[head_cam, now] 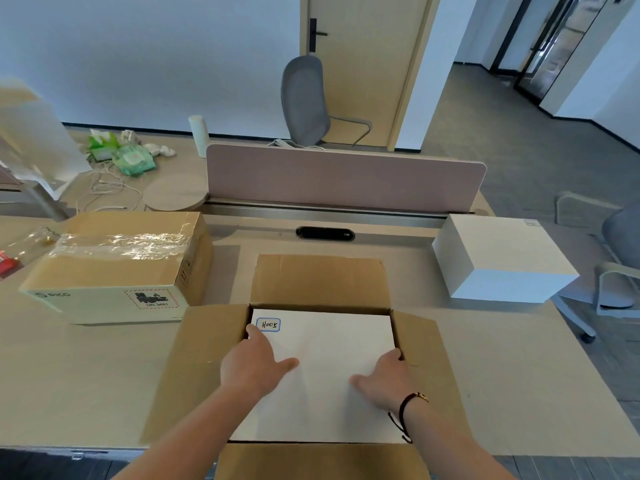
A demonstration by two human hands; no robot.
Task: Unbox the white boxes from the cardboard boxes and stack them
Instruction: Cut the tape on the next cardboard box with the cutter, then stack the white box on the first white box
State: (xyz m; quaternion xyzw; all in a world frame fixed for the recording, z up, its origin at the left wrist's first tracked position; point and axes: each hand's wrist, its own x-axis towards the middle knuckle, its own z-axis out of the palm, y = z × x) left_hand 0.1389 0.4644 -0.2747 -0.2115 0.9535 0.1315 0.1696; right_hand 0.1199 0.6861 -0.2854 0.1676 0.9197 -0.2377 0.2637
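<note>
Two hands at the white box, which sits snug inside the open cardboard box.

We have our left hand (pixel 258 363) and right hand (pixel 381 377) on top of the white box (pixel 325 372) in the open cardboard box (pixel 318 278), fingers at its side edges, thumbs flat, gripping nothing firmly that we can see. Right of that carton, another white box (pixel 498 258) waits on the table (pixel 86 382); left of it stands a taped carton (pixel 117 265). We should work fingertips down both sides, lift evenly and straight up so the flaps don't snag.
</note>
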